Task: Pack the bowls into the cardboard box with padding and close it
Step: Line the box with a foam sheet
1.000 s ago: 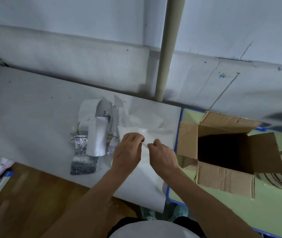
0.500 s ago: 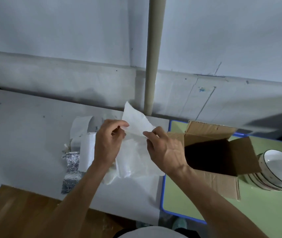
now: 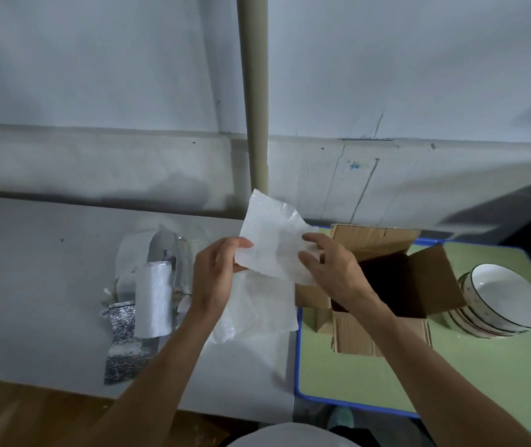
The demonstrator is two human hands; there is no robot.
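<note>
A white sheet of padding (image 3: 273,240) is held up in the air between both hands. My left hand (image 3: 215,272) pinches its lower left corner; my right hand (image 3: 332,269) grips its right edge. Just right of the sheet stands the open cardboard box (image 3: 419,285) on the green table, flaps up, its inside dark. A stack of white bowls with dark rims (image 3: 506,301) sits to the right of the box. More white padding sheets (image 3: 257,308) lie on the grey table under my hands.
A pile of foil and white padding scraps (image 3: 148,291) lies on the grey table (image 3: 31,285) to the left. The green table (image 3: 483,382) has a blue rim. A beige pipe (image 3: 252,91) runs up the wall behind.
Both hands lifted the white sheet off the pile and carried it up and right toward the box. The view has shifted, showing more of the bowls.
</note>
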